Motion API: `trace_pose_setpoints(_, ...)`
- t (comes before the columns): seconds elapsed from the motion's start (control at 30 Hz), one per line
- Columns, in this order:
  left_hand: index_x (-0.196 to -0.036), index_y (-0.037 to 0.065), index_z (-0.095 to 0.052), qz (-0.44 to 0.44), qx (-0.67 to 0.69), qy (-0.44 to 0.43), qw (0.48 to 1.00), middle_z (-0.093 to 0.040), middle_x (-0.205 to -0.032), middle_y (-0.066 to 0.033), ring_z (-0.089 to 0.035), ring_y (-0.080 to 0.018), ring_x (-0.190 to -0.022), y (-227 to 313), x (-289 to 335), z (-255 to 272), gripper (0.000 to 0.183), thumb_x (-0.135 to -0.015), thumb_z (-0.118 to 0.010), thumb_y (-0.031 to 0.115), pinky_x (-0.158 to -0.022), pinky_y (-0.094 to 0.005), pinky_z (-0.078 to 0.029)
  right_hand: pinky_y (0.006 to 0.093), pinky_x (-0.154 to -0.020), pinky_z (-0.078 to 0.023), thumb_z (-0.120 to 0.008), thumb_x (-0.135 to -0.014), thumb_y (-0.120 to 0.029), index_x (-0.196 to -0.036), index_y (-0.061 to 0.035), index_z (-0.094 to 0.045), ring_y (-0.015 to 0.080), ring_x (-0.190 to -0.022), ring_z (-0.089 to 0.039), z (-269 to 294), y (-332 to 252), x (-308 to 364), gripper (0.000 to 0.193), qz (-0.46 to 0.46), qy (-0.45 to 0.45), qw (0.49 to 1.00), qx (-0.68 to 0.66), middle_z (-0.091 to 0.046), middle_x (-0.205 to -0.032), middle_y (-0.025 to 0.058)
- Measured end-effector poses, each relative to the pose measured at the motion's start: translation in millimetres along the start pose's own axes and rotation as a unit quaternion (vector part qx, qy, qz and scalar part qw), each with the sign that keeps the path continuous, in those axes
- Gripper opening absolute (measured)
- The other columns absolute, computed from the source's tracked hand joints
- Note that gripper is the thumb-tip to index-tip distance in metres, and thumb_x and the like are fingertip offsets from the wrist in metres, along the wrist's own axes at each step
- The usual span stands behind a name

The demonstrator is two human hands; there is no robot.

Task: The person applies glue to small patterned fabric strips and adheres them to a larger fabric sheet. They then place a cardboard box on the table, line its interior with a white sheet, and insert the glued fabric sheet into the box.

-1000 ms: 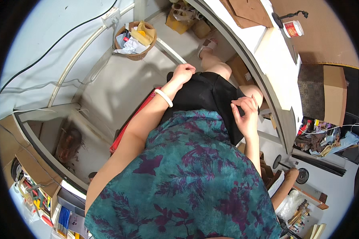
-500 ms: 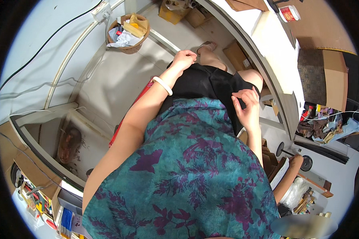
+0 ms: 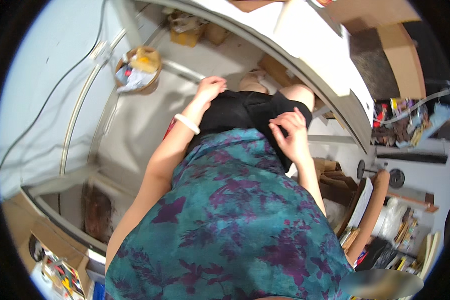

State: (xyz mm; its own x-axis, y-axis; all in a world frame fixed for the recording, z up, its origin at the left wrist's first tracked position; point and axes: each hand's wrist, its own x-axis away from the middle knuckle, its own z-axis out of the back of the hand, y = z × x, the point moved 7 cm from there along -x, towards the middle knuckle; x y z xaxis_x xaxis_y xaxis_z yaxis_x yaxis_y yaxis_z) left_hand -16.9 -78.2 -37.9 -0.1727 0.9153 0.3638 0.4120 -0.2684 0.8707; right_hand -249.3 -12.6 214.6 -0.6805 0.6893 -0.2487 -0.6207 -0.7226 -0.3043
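Observation:
My left hand, with a white bangle on its wrist, hangs at the left edge of the black skirt on my lap. Its fingers are loosely curled and nothing shows in them. Over the right side of the skirt is my right hand, thumb apart from the slightly bent fingers, holding nothing. The fingertips are close to the black cloth; whether they touch it I cannot tell. A teal and purple patterned top fills the lower middle.
A white-topped table stands ahead to the right, with cardboard boxes below. On the floor at left is a waste basket of paper scraps. Piled cloth lies far right. Loose tools fill a box lower left; a cable runs along the wall.
The whole view has shifted and turned, so basket and table appear further left. Both hands keep nearly the same pose over the lap.

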Motion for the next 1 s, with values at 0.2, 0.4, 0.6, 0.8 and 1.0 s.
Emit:
trace_pose_setpoints(0.2, -0.115, 0.003, -0.068, -0.016, 0.001, -0.066, 0.998, -0.071, -0.100, -0.0058, -0.068, -0.0164, -0.091, 23.0, 5.2, -27.7, 0.022, -0.097, -0.066, 0.016, -0.085, -0.0299, -0.056, 0.0538, -0.113, -0.033, -0.075, -0.085, -0.019, -0.089, -0.0111, -0.073, 0.0233, -0.098, -0.064, 18.1, 27.7, 25.7, 0.009, -0.041, 0.022, 0.999, -0.005, -0.068, -0.089, 0.0040)
trace_pose_setpoints(0.4, -0.078, 0.005, -0.067, -0.008, -0.053, -0.043, 0.998, -0.063, -0.068, 0.0021, -0.057, -0.0071, -0.060, 48.3, 10.0, -50.6, 0.025, -0.095, -0.072, 0.022, -0.061, -0.0257, -0.051, 0.0520, -0.112, -0.036, -0.076, -0.084, -0.014, -0.090, -0.0095, -0.072, 0.0235, -0.099, -0.064, 50.5, 62.3, 25.0, 0.009, -0.085, 0.095, 0.991, -0.041, -0.067, -0.089, 0.0048)
trace_pose_setpoints(0.6, -0.087, 0.000, -0.067, -0.219, -0.119, -0.099, 0.964, -0.064, -0.075, 0.0014, -0.054, -0.0037, -0.069, 211.1, 31.7, -118.9, 0.019, -0.100, -0.065, 0.014, -0.065, -0.0206, -0.044, 0.0457, -0.102, -0.046, -0.072, -0.086, -0.009, -0.111, -0.0025, -0.066, 0.0302, -0.108, -0.061, 131.2, 156.5, -22.9, 0.027, -0.163, 0.357, 0.918, 0.063, -0.064, -0.113, 0.0144)
trace_pose_setpoints(0.8, -0.126, -0.002, -0.059, -0.292, -0.146, -0.053, 0.944, -0.061, -0.128, -0.0086, -0.056, -0.0145, -0.116, 294.2, -43.2, -173.5, 0.028, -0.104, -0.056, 0.015, -0.099, -0.0279, -0.044, 0.0401, -0.110, -0.043, -0.061, -0.100, -0.022, -0.141, -0.0008, -0.050, 0.0290, -0.131, -0.052, 156.7, 330.5, -34.1, 0.047, -0.402, 0.366, 0.810, -0.217, -0.055, -0.139, 0.0187)
trace_pose_setpoints(1.0, -0.156, -0.003, -0.026, -0.166, -0.046, -0.076, 0.982, -0.030, -0.161, -0.0213, -0.027, -0.0256, -0.151, 275.7, -135.1, -219.2, 0.063, -0.110, -0.031, 0.040, -0.124, -0.0361, -0.020, 0.0334, -0.114, -0.038, -0.057, -0.104, -0.026, -0.153, -0.0035, -0.038, 0.0240, -0.141, -0.043, 131.4, 392.2, -62.0, 0.057, -0.348, 0.324, 0.746, -0.467, -0.041, -0.157, 0.0146)
